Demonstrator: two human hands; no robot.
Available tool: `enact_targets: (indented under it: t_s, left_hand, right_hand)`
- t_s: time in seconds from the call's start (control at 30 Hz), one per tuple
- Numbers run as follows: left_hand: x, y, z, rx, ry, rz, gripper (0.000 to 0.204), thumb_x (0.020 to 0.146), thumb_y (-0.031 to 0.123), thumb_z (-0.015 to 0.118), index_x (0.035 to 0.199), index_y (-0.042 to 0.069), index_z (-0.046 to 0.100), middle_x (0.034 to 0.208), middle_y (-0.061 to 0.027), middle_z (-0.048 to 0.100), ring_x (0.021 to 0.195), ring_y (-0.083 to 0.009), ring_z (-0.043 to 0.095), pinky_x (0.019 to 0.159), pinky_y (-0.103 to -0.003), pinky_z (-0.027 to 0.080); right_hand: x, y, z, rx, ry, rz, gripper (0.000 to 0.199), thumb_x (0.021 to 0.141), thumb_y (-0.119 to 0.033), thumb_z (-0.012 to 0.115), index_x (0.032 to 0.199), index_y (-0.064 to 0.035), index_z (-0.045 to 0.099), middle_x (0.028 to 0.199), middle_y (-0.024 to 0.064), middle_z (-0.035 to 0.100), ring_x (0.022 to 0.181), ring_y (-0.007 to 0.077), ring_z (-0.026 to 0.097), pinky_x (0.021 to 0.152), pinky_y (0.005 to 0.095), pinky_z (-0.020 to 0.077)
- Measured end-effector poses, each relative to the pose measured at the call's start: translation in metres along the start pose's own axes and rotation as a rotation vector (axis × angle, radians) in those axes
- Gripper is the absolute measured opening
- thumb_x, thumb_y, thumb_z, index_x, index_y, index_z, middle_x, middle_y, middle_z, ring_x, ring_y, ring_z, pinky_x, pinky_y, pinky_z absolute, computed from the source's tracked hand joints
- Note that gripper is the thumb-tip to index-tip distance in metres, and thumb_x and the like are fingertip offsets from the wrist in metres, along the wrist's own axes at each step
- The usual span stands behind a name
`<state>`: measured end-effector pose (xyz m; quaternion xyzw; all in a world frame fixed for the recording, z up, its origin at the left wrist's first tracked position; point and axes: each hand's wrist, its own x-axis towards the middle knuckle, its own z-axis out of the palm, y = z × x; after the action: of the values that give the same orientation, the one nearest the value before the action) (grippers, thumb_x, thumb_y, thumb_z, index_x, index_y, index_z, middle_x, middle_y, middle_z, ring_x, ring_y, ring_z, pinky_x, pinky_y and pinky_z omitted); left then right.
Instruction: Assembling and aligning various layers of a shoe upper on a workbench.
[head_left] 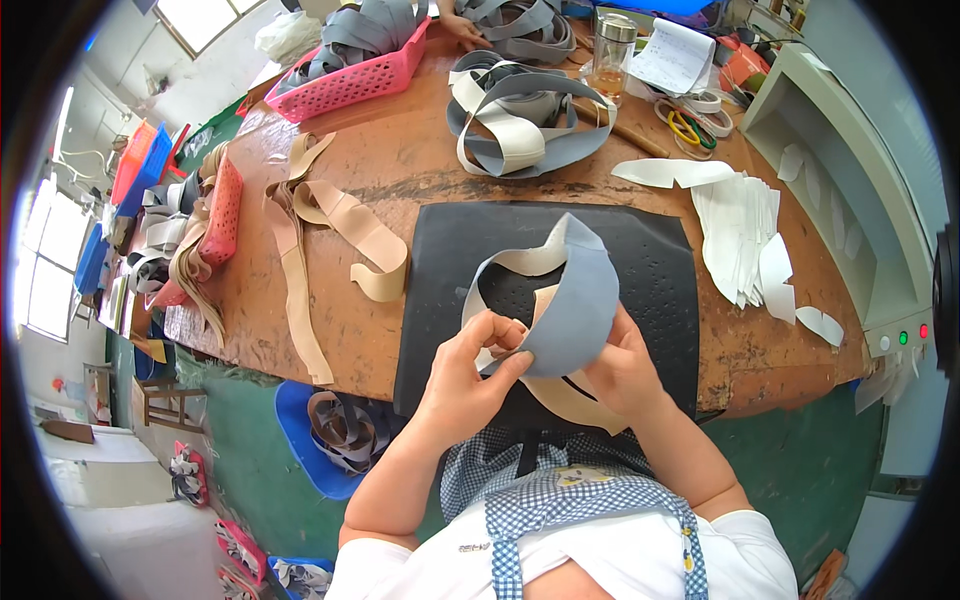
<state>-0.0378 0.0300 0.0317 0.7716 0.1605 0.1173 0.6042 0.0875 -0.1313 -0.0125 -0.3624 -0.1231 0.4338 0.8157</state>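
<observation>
A grey-blue strip (590, 290) of leather-like material, pale on its inner side, curves in a loop above the black mat (450, 250). My left hand (475, 370) pinches its lower left edge between thumb and fingers. On the other side, my right hand (625, 370) grips the strip's lower right, with some of its fingers hidden behind the material. Beneath the loop hangs a beige strip (570, 400); whether it is joined to the grey-blue one I cannot tell.
Beige strips (300, 270) lie left of the mat, white cut pieces (740, 230) right of it. Beyond are coiled grey strips (540, 110), a glass jar (612, 55), scissors (690, 130) and a pink basket (350, 75). Another person's hand (465, 30) rests at the far edge. A grey machine (850, 190) stands right.
</observation>
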Motion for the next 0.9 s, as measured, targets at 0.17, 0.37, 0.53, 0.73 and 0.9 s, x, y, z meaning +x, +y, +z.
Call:
enact_targets:
  t_s: [0.17,0.37,0.53,0.73,0.9]
  left_hand:
    - [-0.007,-0.001,-0.008,0.008,-0.010,0.082,0.014,0.084,-0.001,0.072,0.095,-0.002,0.065,0.092,-0.0064,0.065,0.093,-0.0171,0.058,0.095,-0.033,0.044]
    - [-0.010,0.002,-0.009,0.002,-0.001,0.097,0.014,0.081,0.003,0.078,0.093,-0.002,0.072,0.092,-0.0065,0.067,0.093,-0.0175,0.056,0.100,-0.035,0.042]
    - [-0.012,0.001,-0.007,-0.023,-0.017,0.047,0.013,0.079,0.001,0.079,0.090,-0.002,0.072,0.086,-0.0033,0.066,0.093,-0.0151,0.057,0.108,-0.038,0.036]
    - [-0.009,-0.007,-0.010,0.054,0.032,0.139,0.012,0.077,0.000,0.079,0.086,-0.001,0.071,0.076,-0.0009,0.061,0.081,-0.0102,0.051,0.104,-0.033,0.036]
    - [-0.009,-0.010,-0.015,0.093,0.001,0.156,0.011,0.078,0.002,0.079,0.086,-0.001,0.072,0.078,-0.0011,0.063,0.085,-0.0120,0.055,0.093,-0.031,0.044]
  right_hand:
    - [0.015,-0.018,-0.012,0.087,-0.343,0.093,0.069,0.076,-0.015,0.072,0.138,0.0031,0.048,0.131,0.0162,0.058,0.123,0.0287,0.059,0.106,0.0430,0.0468]
    - [0.024,-0.026,-0.007,0.080,-0.320,0.202,0.069,0.075,-0.026,0.075,0.133,0.0041,0.055,0.131,0.0205,0.059,0.119,0.0308,0.061,0.104,0.0432,0.0459]
    - [0.026,-0.019,-0.001,-0.130,-0.156,0.162,0.035,0.086,-0.011,0.074,0.118,0.0010,0.065,0.111,0.0132,0.070,0.101,0.0210,0.068,0.092,0.0348,0.0527]
    - [0.021,-0.010,0.000,-0.148,-0.022,-0.067,0.027,0.084,0.000,0.076,0.110,-0.0013,0.068,0.102,0.0069,0.073,0.092,0.0148,0.069,0.085,0.0300,0.0543]
    - [0.019,-0.009,0.003,-0.231,-0.001,-0.106,0.027,0.083,0.003,0.076,0.109,-0.0008,0.068,0.101,0.0063,0.073,0.092,0.0140,0.069,0.085,0.0305,0.0542]
